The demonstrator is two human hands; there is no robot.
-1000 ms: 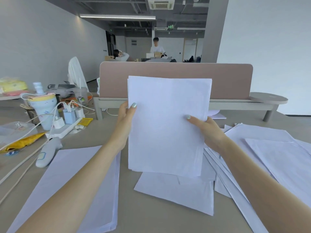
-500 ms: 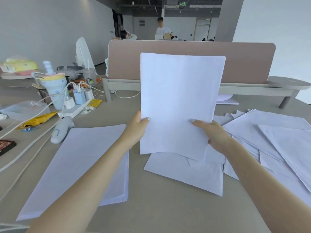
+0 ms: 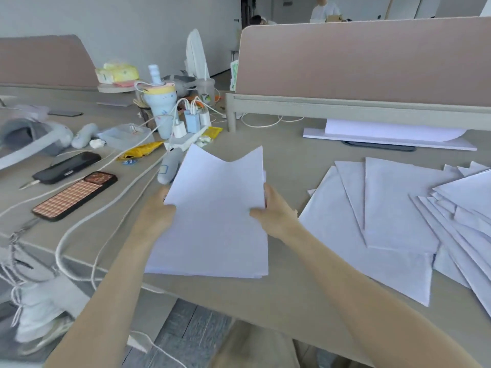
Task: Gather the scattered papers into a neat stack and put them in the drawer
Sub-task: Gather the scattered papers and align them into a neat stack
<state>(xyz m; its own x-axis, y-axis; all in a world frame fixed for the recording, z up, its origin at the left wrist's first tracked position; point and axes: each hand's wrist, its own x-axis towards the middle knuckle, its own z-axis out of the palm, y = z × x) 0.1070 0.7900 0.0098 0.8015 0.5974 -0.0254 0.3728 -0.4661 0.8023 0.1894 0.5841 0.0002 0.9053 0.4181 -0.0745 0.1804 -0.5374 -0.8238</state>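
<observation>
A stack of white papers (image 3: 218,219) lies nearly flat over the desk, its far edge sagging in the middle. My left hand (image 3: 156,216) grips its left edge and my right hand (image 3: 273,213) grips its right edge, thumbs on top. More loose white sheets (image 3: 398,208) lie fanned out on the desk to the right. No drawer is in view.
Left of the stack lie a checkered phone (image 3: 75,195), a black phone (image 3: 66,167), cables, a power strip (image 3: 186,139) with chargers and a blue cup (image 3: 160,110). A pink divider (image 3: 372,57) stands behind. The desk edge (image 3: 186,293) runs below my hands.
The stack was held upright in front of me; it has come down and to the left, now lying almost flat. The view has tilted down and turned left.
</observation>
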